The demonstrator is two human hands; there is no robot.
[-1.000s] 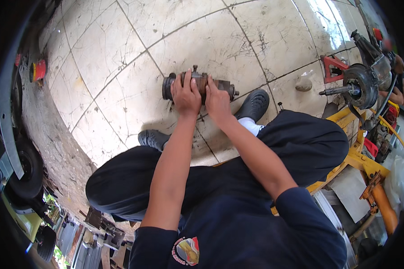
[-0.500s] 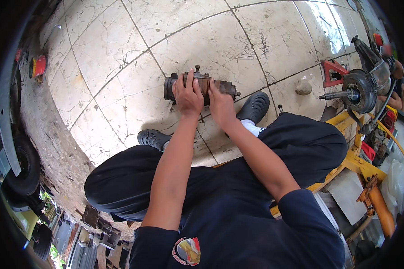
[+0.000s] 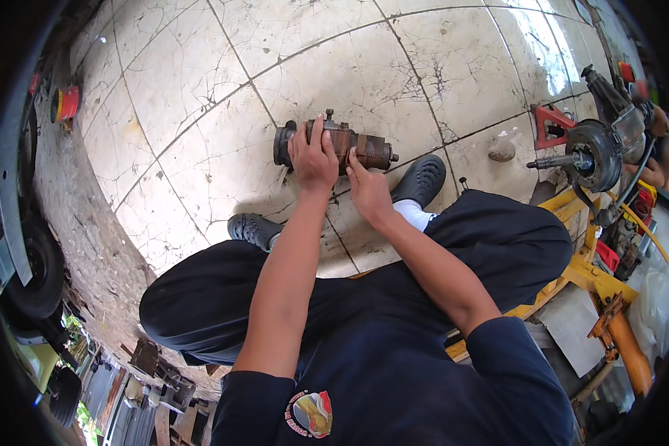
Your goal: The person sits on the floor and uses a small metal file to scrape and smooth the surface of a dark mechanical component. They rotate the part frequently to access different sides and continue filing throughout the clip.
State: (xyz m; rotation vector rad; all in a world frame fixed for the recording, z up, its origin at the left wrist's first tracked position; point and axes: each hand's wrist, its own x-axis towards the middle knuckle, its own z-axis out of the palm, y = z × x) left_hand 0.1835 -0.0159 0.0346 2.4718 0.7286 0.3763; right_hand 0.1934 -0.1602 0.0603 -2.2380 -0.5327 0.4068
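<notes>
A brown, greasy metal part that looks like a starter motor lies lengthwise on the tiled floor in front of my feet. Its wide dark collar is at the left end, a narrow shaft stub pokes out at the right, and a bolt stands up on its far side. My left hand lies over the left half, fingers wrapped across the top. With its index finger stretched out, my right hand touches the near side around the middle; its other fingers are bent, partly hidden, and grip nothing I can see.
My dark clogs flank the part on the near side. To the right are a stone, a red stand, a hub with drum and a yellow metal frame. Another person's arm shows at the far right. A tyre is at left.
My right hand has drawn back toward me from the top of the part, uncovering its right half; the index finger now points at it. My left hand stays in place.
</notes>
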